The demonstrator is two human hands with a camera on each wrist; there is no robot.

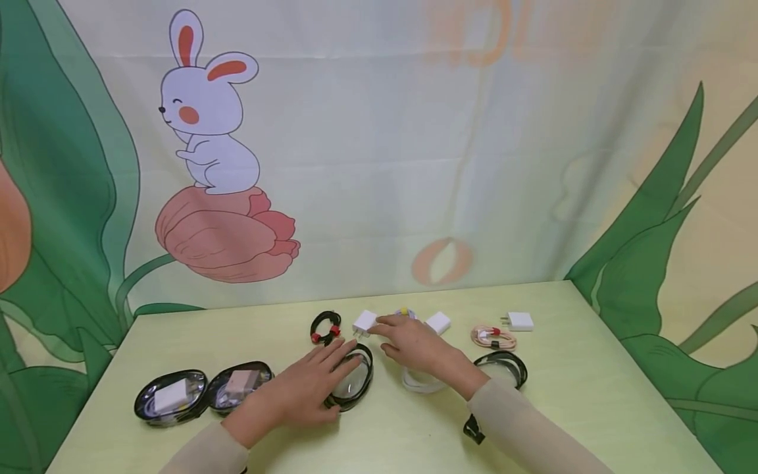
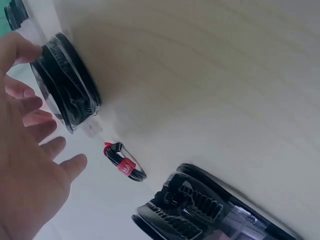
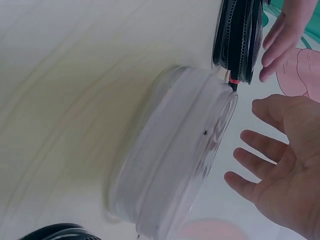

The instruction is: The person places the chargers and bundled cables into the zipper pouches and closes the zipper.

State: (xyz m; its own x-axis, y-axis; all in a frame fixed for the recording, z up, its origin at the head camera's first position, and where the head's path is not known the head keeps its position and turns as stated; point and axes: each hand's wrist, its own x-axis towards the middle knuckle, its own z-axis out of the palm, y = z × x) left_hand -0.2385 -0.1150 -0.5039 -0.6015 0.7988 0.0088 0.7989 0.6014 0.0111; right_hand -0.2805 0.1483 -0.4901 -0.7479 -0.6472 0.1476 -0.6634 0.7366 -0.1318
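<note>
My left hand [image 1: 308,382] reaches over a round black-edged zip case [image 1: 368,378] with a clear window, fingers spread. In the left wrist view, the thumb of the left hand [image 2: 35,130] is right at the edge of this black case [image 2: 70,85]. My right hand [image 1: 414,342] is above and behind a white zip case [image 1: 419,383], its fingertips close to a white charger plug [image 1: 364,321]. Seen from the right wrist, the right hand [image 3: 285,160] has loosely extended fingers with nothing between them, beside the white case [image 3: 170,150].
Left stand two clear-topped black cases [image 1: 170,398] [image 1: 239,388] with chargers inside. Along the back lie a black cable with red ties [image 1: 320,321], a purple cable [image 1: 405,313], white chargers [image 1: 438,322] [image 1: 520,321] and a pink cable [image 1: 494,338]. The right sleeve partly covers another black case [image 1: 516,367].
</note>
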